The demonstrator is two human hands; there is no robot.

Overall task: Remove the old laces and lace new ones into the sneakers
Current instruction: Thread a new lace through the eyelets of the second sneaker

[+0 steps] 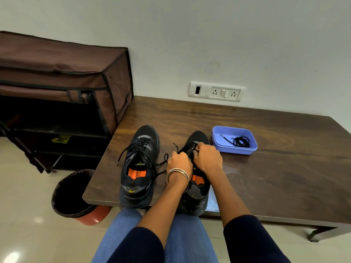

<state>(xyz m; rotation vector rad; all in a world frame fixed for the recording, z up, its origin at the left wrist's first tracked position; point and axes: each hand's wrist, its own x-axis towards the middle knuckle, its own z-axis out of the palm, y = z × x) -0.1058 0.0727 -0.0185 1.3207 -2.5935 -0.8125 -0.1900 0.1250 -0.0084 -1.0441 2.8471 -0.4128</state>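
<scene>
A dark wooden table is bearing everything, with a brown fabric shoe rack standing to its left and a black bin sitting on the floor below the near corner. Two black sneakers are standing side by side at the near edge, toes pointing away: the left sneaker is lying untouched with its old lace loosened and trailing, while the right sneaker is sitting under both hands. The left hand and the right hand are curling their fingers over the upper eyelets, each seeming to be pinching a strand of the old lace, though the fingertips are hiding the exact grip. A blue tray is resting just beside the right sneaker's toe, holding a coiled black new lace. The lace is looking thin, soft and limp, so it is likely dragging in the eyelets; pulling close to each eyelet, or by the stiff tip, is probably working best, with the light shoe needing steadying.
</scene>
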